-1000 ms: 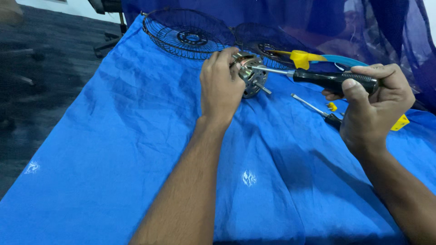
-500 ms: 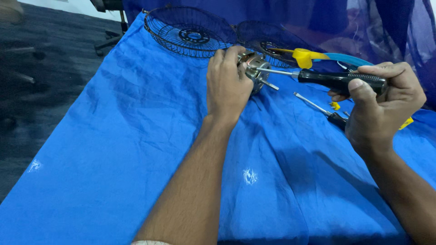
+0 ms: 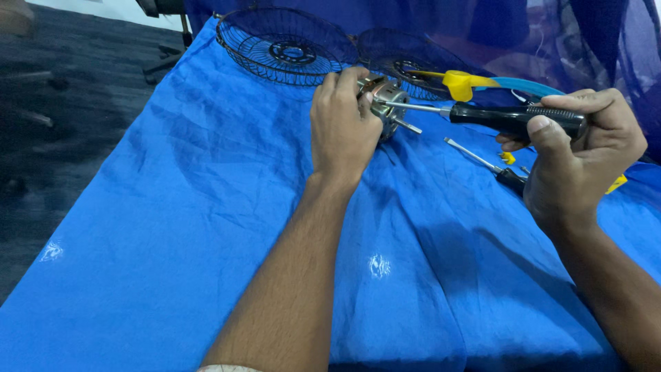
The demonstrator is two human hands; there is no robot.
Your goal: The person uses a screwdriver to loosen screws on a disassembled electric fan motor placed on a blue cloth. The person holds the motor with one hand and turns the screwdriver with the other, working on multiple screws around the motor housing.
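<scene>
Left hand (image 3: 342, 127) clamped round motor (image 3: 387, 105) above blue-clothed desk (image 3: 172, 227), near fan grille (image 3: 284, 47). Right hand (image 3: 577, 155) gripping black screwdriver (image 3: 513, 118), tip touching motor. Second screwdriver (image 3: 485, 162) lying below.

The work surface is a table covered with a wrinkled blue cloth (image 3: 172, 227). Left of the cloth lies a dark floor (image 3: 62, 117). Beyond the cloth's far left corner stands a black chair base (image 3: 169, 48). Behind the cloth's far edge hangs sheer dark-blue fabric (image 3: 606, 48).
</scene>
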